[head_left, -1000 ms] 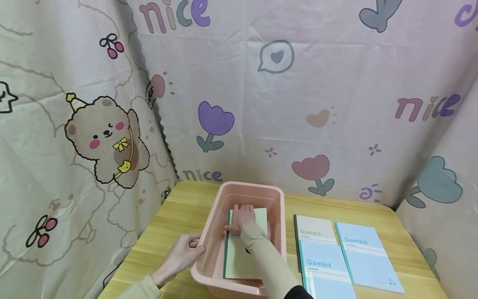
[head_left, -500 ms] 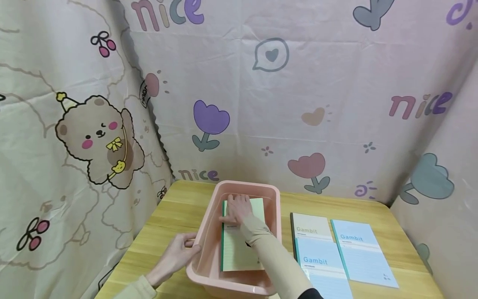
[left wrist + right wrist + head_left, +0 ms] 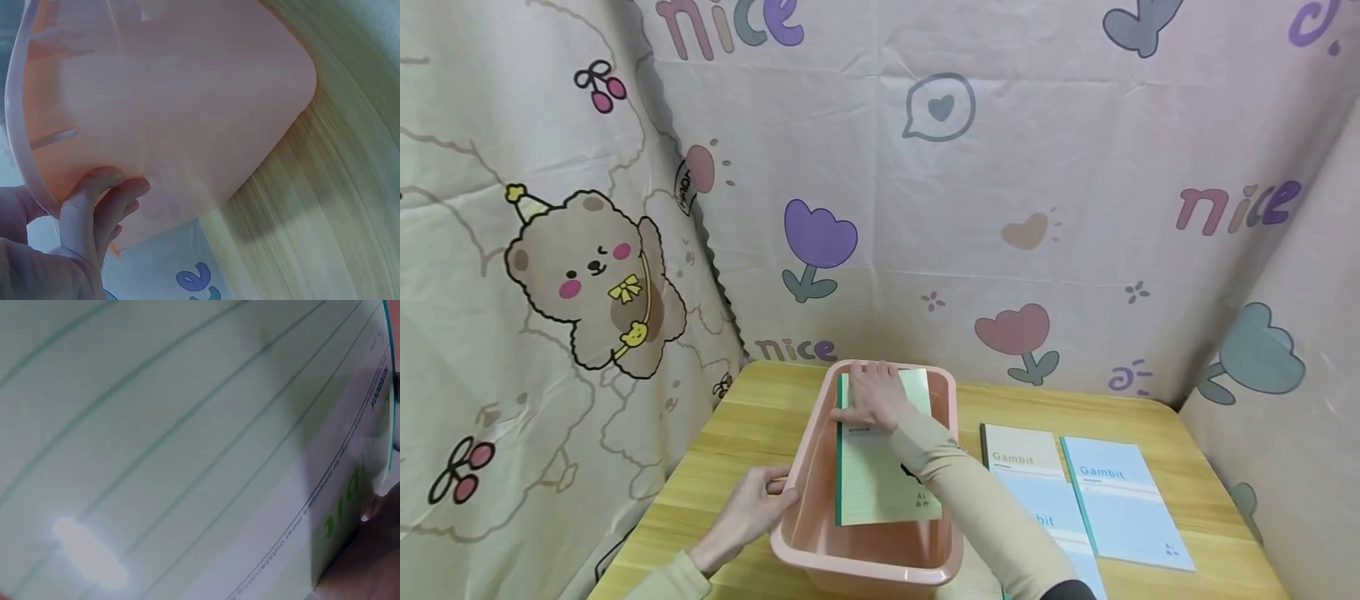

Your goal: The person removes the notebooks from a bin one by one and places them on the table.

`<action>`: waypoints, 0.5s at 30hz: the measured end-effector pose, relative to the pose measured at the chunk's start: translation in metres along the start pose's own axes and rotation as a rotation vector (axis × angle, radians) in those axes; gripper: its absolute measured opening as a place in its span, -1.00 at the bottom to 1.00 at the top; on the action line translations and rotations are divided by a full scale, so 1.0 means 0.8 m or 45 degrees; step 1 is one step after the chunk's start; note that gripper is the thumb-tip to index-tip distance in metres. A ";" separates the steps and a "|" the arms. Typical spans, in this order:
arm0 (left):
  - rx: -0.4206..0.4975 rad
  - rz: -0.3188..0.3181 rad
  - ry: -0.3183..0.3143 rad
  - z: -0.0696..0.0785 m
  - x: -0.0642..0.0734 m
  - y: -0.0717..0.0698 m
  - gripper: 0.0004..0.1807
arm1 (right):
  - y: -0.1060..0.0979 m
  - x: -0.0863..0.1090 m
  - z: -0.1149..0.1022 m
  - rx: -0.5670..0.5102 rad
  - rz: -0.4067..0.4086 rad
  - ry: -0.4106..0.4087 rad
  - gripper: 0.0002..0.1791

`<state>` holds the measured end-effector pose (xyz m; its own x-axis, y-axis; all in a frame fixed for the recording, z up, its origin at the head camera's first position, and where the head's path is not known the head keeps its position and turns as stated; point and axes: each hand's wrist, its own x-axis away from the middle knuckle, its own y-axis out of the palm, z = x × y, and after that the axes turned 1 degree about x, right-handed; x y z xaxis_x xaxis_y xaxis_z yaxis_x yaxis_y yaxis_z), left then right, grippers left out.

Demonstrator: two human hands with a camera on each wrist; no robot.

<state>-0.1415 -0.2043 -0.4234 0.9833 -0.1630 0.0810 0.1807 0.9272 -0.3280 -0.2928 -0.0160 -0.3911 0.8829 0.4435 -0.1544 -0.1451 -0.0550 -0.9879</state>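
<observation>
A pale green notebook [image 3: 872, 479] with a green spine is raised inside the pink plastic tub [image 3: 865, 568], its upper end close to the far rim. My right hand [image 3: 877, 396] holds it near the top, fingers over the cover and thumb at the spine side. In the right wrist view the lined green cover [image 3: 144, 437] fills most of the picture, with part of the hand at the lower right. My left hand [image 3: 747, 507] grips the tub's left rim. The left wrist view shows that hand's fingers [image 3: 109, 197] against the tub's outer wall.
To the right of the tub, a beige notebook [image 3: 1018, 447] lies partly under a blue one [image 3: 1071, 533], which my right arm partly covers. Another blue notebook [image 3: 1127, 500] lies beside them on the wooden table [image 3: 730, 417]. Printed cloth [image 3: 895, 208] hangs behind.
The green notebook has risen from low in the tub toward its far rim, together with my right hand. My left hand keeps its grip on the rim. The head view shifted slightly.
</observation>
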 end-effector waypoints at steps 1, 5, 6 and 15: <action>0.004 -0.001 -0.004 0.000 0.000 0.000 -0.42 | -0.009 0.000 0.002 -0.001 0.000 -0.008 -0.23; 0.006 -0.004 -0.002 0.000 -0.001 -0.001 -0.42 | -0.045 0.001 0.010 -0.012 -0.003 -0.025 -0.29; 0.005 -0.005 0.000 0.000 -0.001 -0.001 -0.42 | -0.054 0.002 0.012 -0.027 0.007 -0.030 -0.32; -0.002 -0.006 0.009 -0.001 0.000 -0.002 -0.43 | -0.132 0.026 0.042 -0.168 0.151 -0.056 -0.32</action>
<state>-0.1420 -0.2058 -0.4240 0.9825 -0.1700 0.0760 0.1857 0.9258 -0.3294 -0.2743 0.0294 -0.2893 0.8423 0.4654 -0.2720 -0.1847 -0.2250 -0.9567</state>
